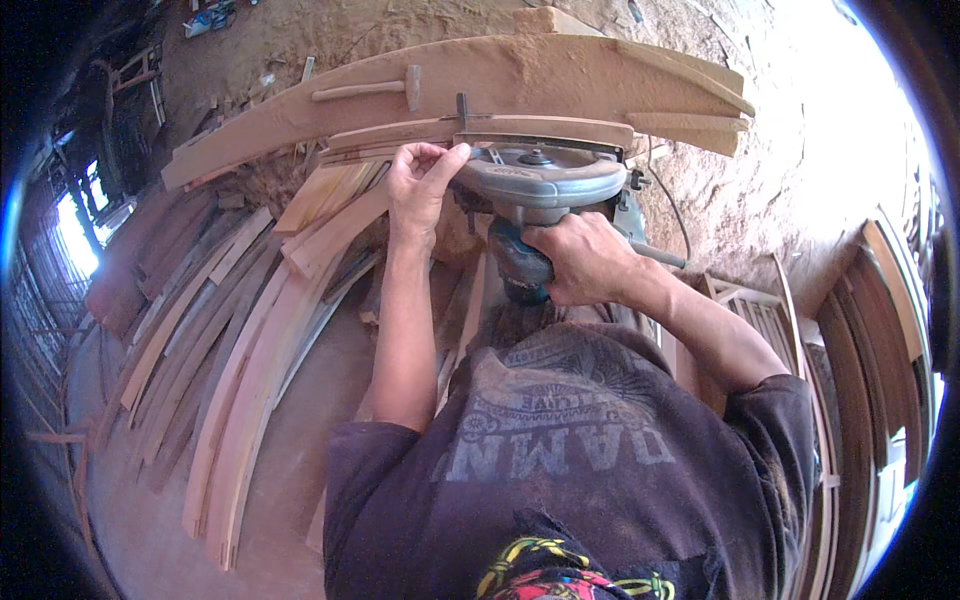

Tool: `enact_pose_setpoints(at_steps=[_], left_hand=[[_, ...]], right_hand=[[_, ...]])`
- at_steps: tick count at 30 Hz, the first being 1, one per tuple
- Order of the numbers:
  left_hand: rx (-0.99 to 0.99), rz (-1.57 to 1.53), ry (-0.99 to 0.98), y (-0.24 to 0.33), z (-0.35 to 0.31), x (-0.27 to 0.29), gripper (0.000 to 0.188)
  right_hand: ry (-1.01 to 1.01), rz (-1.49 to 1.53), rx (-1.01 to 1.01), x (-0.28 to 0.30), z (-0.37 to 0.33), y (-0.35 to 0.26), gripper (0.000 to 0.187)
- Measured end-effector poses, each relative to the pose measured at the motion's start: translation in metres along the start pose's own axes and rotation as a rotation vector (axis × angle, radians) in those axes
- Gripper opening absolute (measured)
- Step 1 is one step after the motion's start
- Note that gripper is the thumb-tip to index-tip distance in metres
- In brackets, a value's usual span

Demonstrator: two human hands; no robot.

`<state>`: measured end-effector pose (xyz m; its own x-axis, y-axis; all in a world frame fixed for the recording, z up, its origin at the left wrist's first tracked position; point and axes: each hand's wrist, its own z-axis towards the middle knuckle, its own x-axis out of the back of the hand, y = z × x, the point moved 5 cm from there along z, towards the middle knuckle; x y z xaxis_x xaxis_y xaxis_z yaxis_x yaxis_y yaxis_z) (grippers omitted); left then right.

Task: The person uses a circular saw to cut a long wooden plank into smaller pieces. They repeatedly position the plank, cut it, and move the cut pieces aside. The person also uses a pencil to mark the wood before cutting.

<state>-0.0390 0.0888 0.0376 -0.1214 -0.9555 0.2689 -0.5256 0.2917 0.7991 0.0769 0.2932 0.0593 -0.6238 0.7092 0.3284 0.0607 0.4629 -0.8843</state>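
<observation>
A circular saw (545, 185) with a grey rounded guard and a teal motor housing is in front of my chest. My right hand (592, 260) is wrapped round its housing and handle. At the saw's left end, my left hand (420, 185) has thumb and forefinger pinched together near the guard's edge. What is between those fingertips is too small to make out. Just beyond the saw lies a narrow curved wooden strip (560, 128), with a dark upright metal piece (462, 112) standing against it.
A long wide plank (500, 75) dusted with sawdust spans the far side, bearing a hammer (365, 90). Several wooden boards (240, 400) lie stacked at the left. Wooden frames (745, 295) and dark panels (875, 340) stand at the right. A black cord (680, 205) trails beside the saw.
</observation>
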Motion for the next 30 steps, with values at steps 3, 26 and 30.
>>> enact_pose_setpoints(at_steps=[3,26,30], left_hand=[[0.081,-0.026,0.054,-0.019,0.007,0.012,0.041],[0.262,-0.05,-0.076,-0.036,0.008,0.036,0.046],[0.265,-0.053,-0.057,-0.024,0.005,0.035,0.047]], right_hand=[[0.016,-0.006,0.018,-0.001,0.001,0.0,0.03],[0.045,-0.001,0.069,-0.012,0.018,-0.02,0.032],[0.056,0.015,0.061,-0.013,0.024,-0.025,0.031]])
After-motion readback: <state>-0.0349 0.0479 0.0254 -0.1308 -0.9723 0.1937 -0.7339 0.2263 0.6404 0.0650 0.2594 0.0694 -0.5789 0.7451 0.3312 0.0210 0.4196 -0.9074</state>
